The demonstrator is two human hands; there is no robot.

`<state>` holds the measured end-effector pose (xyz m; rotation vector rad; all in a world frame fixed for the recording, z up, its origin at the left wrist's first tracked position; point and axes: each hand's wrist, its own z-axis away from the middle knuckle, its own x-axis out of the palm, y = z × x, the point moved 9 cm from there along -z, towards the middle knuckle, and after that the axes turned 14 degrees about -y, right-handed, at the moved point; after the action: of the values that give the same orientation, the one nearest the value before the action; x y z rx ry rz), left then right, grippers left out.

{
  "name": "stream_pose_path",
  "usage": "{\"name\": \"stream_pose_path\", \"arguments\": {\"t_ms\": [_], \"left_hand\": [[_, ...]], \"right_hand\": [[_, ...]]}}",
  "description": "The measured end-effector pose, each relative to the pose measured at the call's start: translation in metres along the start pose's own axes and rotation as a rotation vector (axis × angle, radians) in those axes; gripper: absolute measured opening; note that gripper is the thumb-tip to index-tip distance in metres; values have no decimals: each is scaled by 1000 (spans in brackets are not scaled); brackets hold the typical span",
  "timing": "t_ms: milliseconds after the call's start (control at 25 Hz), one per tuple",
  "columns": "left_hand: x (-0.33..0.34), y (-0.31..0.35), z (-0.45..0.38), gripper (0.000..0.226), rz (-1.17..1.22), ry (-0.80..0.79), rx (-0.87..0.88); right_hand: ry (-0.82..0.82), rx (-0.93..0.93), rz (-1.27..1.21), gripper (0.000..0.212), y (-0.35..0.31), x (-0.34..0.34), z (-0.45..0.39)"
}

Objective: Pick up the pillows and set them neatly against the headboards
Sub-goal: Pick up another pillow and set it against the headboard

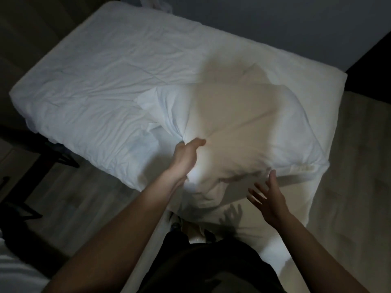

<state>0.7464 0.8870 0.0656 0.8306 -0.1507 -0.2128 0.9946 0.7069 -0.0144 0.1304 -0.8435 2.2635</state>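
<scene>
A large white pillow (243, 132) lies at the near right end of a bed (95, 85) covered in a wrinkled white sheet. My left hand (186, 155) grips a bunched fold of the pillow's cover at its near left side. My right hand (267, 196) hovers with fingers spread just below the pillow's near edge, the fingertip close to the fabric, holding nothing. A headboard is not visible.
A grey wall (275, 28) runs behind the bed. Pale wood flooring (88, 197) lies to the left, with a dark frame (42, 157) beside the bed. A second light bed surface (349, 187) fills the right. My dark clothing (211, 267) shows at the bottom.
</scene>
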Motion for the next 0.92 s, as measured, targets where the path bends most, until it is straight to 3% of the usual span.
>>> {"name": "stream_pose_path", "arguments": {"t_ms": [120, 240, 320, 360, 440, 560, 600, 680, 800, 920], "left_hand": [[-24, -18, 44, 59, 33, 9, -33], [-51, -66, 79, 60, -42, 61, -122], [-60, -89, 95, 46, -189, 84, -163], [-61, -96, 101, 44, -247, 76, -181], [-61, -110, 103, 58, -399, -6, -255], [-40, -123, 105, 90, -601, -230, -266], [-35, -126, 107, 87, -653, -288, -292], [-27, -125, 115, 60, -765, -350, -317], [-30, -93, 118, 39, -804, -236, -120], [-25, -40, 120, 57, -726, -122, 178]], "right_hand": [[-90, 31, -91, 79, -15, 15, -10], [-30, 77, 30, 27, -4, 22, -18], [17, 17, 145, 12, -6, 28, -18], [46, -90, 165, 14, -19, 30, -18], [99, -297, 245, 44, -58, 44, -11], [-76, -405, 361, 33, -106, 105, 3], [-127, -415, 391, 35, -118, 126, 10], [-241, -405, 448, 36, -133, 163, 24], [-405, -381, 589, 32, -141, 207, 42], [-562, -361, 763, 34, -142, 247, 59]]}}
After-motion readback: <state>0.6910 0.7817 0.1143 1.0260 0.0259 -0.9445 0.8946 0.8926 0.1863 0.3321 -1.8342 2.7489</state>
